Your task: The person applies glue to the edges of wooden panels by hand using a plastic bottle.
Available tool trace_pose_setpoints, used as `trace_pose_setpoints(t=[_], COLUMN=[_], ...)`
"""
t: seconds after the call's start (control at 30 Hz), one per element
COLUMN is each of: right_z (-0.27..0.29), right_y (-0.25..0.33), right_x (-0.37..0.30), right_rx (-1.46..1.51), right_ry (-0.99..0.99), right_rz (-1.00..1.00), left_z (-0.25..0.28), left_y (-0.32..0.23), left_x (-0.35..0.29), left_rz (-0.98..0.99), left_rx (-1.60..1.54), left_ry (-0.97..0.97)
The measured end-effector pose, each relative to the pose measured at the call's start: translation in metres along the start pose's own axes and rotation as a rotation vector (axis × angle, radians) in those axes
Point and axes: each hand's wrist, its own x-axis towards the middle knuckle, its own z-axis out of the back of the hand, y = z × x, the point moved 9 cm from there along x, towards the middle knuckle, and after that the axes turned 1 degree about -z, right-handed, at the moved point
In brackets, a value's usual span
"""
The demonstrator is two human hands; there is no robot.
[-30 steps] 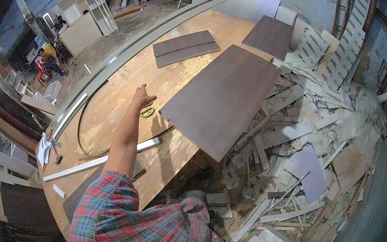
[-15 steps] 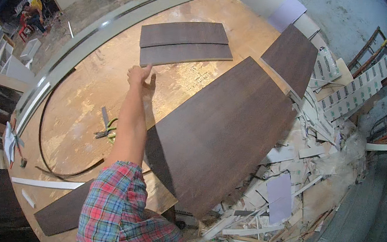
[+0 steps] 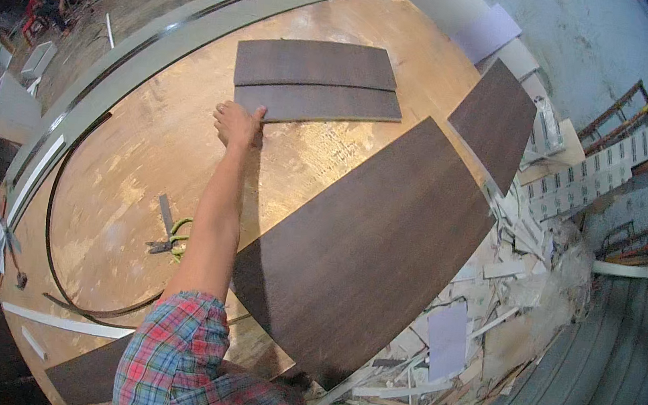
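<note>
My left hand [image 3: 237, 124] reaches out at the end of a bare forearm and plaid sleeve. It is at the near left corner of a narrow dark brown board [image 3: 328, 104], appearing to touch it. The fingers are spread, with the thumb toward the right; nothing shows as gripped. Behind that board lies a second dark board [image 3: 309, 61], edge to edge with it. Pliers with green handles [image 3: 166, 246] and a flat metal strip [image 3: 166, 213] rest left of my forearm. My right hand cannot be made out.
A large dark panel [image 3: 368, 240] spans the worktable [image 3: 122, 202] to the right, with another dark panel [image 3: 495, 122] beyond. A black edging strip [image 3: 51, 226] curves along the left. Offcuts [image 3: 449, 339] pile up beside the table. Someone sits [image 3: 47, 3] far left.
My left hand has moved up against the corner of the near narrow board, its fingers spreading. The whole view has shifted a little.
</note>
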Motion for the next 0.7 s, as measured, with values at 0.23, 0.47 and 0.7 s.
trace_pose_setpoints(t=[0.23,0.47,0.7], right_z=[0.011,-0.048,-0.048], right_y=[0.101,0.038,0.046], right_x=[0.061,0.04,0.015], right_rx=[-0.989,-1.196,-1.059], right_ry=[0.075,0.287,0.453], right_rz=[0.309,0.481,0.231], left_z=[-0.001,0.03,-0.016], left_y=[0.027,-0.009,-0.082], left_x=[-0.075,-0.026,0.09], left_rz=[-0.058,-0.428,-0.633], left_rx=[-0.054,-0.107,0.151], left_ry=[0.117,-0.161,0.117])
